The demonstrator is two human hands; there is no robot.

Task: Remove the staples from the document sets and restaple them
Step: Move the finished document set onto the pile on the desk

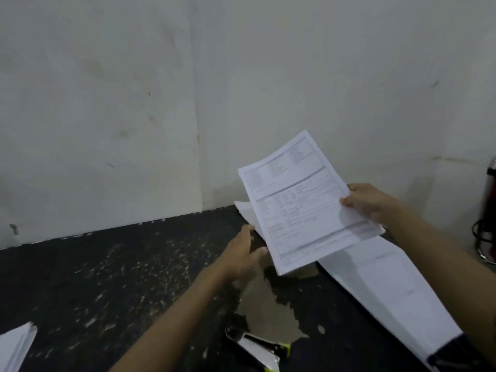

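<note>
The right hand holds a printed document set by its right edge. The thumb is pressed on the top page and the other fingers are curled underneath, hidden by the paper. The set is lifted clear of the table and tilted, its far corner up against the pale wall and its near corner hanging just past the left thumb.

The left hand reaches in from below with its fingers straight and a little apart, holding nothing. Its thumb tip is just beside the lower left edge of the set. Its fingertips come up to a loose sheet that pokes out from behind the set, but I cannot tell whether they touch it.

Under the right wrist a long spread of papers lies flat on the dark, scuffed table, running back toward the person. Well behind the left fingers, down by the forearm, lies what looks like a stapler, black with yellow-green trim and blurred. Far to the left of both hands, at the near corner, sits another pile of papers. Beyond the right knuckles, at the edge of view, stands a red object I cannot make out.
</note>
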